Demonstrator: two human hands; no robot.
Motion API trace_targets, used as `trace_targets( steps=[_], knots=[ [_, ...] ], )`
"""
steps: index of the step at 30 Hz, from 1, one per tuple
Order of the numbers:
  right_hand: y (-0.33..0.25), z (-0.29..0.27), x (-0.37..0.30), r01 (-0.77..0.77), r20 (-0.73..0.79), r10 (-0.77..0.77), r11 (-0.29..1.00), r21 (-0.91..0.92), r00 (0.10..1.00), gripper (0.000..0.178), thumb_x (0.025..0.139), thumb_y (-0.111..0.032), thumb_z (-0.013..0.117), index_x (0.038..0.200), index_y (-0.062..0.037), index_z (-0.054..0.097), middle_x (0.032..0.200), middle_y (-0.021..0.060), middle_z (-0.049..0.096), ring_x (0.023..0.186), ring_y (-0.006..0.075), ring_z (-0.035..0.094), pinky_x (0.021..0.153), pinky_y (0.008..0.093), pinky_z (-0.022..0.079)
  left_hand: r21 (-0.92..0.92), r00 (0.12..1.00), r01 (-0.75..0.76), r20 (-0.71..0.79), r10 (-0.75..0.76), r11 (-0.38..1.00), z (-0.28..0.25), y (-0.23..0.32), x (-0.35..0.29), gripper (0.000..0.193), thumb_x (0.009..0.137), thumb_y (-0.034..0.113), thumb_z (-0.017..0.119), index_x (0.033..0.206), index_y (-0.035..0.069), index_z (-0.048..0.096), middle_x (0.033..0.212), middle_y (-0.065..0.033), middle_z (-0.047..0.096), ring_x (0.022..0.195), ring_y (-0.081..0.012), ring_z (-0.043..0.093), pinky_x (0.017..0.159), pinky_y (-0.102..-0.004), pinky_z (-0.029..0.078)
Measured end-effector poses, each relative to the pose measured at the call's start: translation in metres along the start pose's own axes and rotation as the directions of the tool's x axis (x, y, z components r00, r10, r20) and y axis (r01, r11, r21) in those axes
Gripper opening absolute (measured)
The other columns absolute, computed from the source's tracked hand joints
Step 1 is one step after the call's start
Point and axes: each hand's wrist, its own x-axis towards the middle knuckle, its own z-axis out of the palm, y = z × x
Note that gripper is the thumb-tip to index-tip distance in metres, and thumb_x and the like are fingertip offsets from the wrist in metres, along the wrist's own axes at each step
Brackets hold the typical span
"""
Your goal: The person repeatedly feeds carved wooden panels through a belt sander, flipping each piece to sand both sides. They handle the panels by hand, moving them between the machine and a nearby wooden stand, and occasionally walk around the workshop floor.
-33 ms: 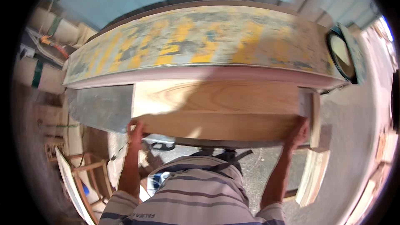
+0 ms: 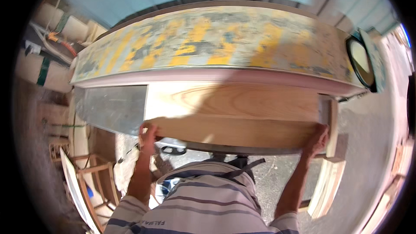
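Note:
A pale wooden board (image 2: 260, 99) with curved grain lies on a grey metal machine bed (image 2: 115, 104), along a pinkish straight ledge (image 2: 216, 76). Its near side is a darker, shaded strip (image 2: 234, 133); I cannot tell if that is the same piece or a second one. My left hand (image 2: 149, 134) grips the near left corner, fingers curled round the wood. At the near right corner, my right hand (image 2: 318, 138) is closed on it too. Undersides of both grips are hidden.
Beyond the ledge runs a long panel (image 2: 186, 45) with worn yellow stripes. A round, dark-rimmed opening (image 2: 359, 58) is at its right end. Timber pieces (image 2: 327, 186) stand at lower right, a wooden frame (image 2: 97, 177) at lower left. Cables (image 2: 54, 39) lie far left.
The whole view has shifted slightly, so things appear a little farther right. Both hands keep their hold on the board's near corners.

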Motion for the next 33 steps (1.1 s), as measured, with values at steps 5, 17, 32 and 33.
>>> trace_targets(
  steps=[5,17,32,33],
  knots=[
    [0.000,0.003,-0.008,0.019,-0.014,-0.019,1.000,-0.013,1.000,0.047,0.088,-0.045,0.052,0.095,0.0003,0.064,0.086,0.0034,0.061,0.082,0.0143,0.052,0.078,0.0290,0.041,0.037,0.994,0.098,-0.042,-0.097,0.995,0.003,0.029,-0.013,0.062,0.070,0.033,0.074,0.122,0.014,0.046,0.062,0.0001,0.052,0.043,-0.0058,0.039,0.037,-0.0204,0.031],
    [0.019,-0.001,0.001,0.043,0.122,-0.061,0.988,0.147,0.991,0.039,0.090,-0.041,0.052,0.088,-0.0032,0.062,0.080,0.0016,0.059,0.074,0.0121,0.050,0.068,0.0280,0.042,-0.024,0.999,0.043,-0.004,-0.044,0.999,0.005,0.018,-0.010,0.058,0.071,0.029,0.074,0.119,0.014,0.045,0.068,-0.0028,0.056,0.051,-0.0086,0.050,0.039,-0.0224,0.038],
    [0.018,0.005,-0.008,-0.037,0.023,0.036,0.999,0.031,0.999,0.038,0.091,-0.035,0.053,0.095,0.0012,0.063,0.088,0.0021,0.062,0.084,0.0107,0.052,0.076,0.0257,0.042,0.117,0.991,0.129,0.011,-0.131,0.985,-0.014,0.023,0.009,0.060,0.075,0.038,0.070,0.124,0.016,0.042,0.053,0.0040,0.046,0.036,-0.0014,0.031,0.030,-0.0172,0.021],
    [0.010,0.011,-0.016,-0.031,-0.009,0.031,0.999,-0.040,0.999,0.035,0.092,-0.034,0.052,0.093,-0.0008,0.062,0.084,-0.0007,0.059,0.080,0.0102,0.050,0.072,0.0259,0.041,0.110,0.987,0.121,0.089,-0.131,0.987,-0.035,0.012,0.021,0.058,0.077,0.038,0.069,0.122,0.014,0.041,0.065,-0.0014,0.055,0.044,-0.0064,0.047,0.035,-0.0192,0.036]
  ],
)
